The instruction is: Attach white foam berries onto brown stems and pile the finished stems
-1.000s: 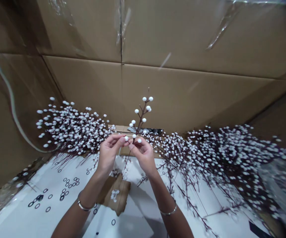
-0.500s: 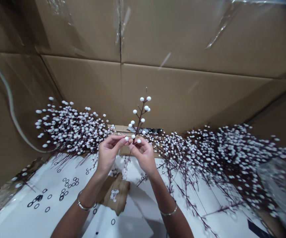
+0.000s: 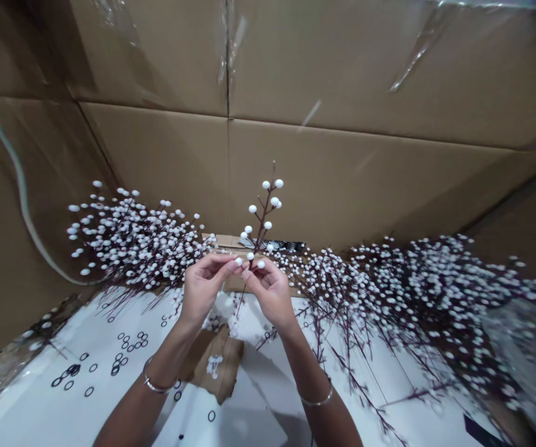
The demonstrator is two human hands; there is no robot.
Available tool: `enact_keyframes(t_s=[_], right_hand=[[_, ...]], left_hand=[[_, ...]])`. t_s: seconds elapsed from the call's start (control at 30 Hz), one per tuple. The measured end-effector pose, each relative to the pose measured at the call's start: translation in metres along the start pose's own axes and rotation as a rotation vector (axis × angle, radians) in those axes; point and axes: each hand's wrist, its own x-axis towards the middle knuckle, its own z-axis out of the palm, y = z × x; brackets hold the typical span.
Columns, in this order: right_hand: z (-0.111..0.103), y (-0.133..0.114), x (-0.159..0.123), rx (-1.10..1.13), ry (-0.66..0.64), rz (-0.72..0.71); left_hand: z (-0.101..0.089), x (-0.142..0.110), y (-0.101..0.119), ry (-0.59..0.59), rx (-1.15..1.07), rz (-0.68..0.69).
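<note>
From my seat, the cardboard wall (image 3: 365, 180) closes off twelve o'clock beyond the hands, with a pale cable (image 3: 18, 167) along it at ten. One heap of sprigs (image 3: 142, 239) sits between nine and ten; a bigger pile (image 3: 402, 279) spreads at three, stems straggling over the white table (image 3: 40, 403). Black rings (image 3: 119, 360) lie loose at eight, and a torn scrap (image 3: 228, 379) at six.

My sprig (image 3: 262, 226) has a thin dark-brown stem, round white berries on short twigs and a bare tip leaning toward one o'clock. It rises between the hands, its lower stem slanting down toward seven. The right hand (image 3: 270, 290) pinches the stem; the left hand (image 3: 205, 282) pinches a berry (image 3: 239, 262) at the sprig's nine o'clock. Fingers hide whether that berry is attached.
</note>
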Motion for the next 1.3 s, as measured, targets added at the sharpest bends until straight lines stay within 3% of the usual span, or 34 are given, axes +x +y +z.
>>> enact_keyframes(t_s=[1.13, 1.3], right_hand=[[0.0024, -0.0047, -0.0015, 0.019, 0.028, -0.009], [-0.0002, -0.0066, 0.0004, 0.023, -0.031, 0.037]], left_hand=[[-0.0013, -0.0029, -0.0014, -0.041, 0.023, 0.059], [-0.004, -0.0008, 0.0024, -0.061, 0.037, 0.031]])
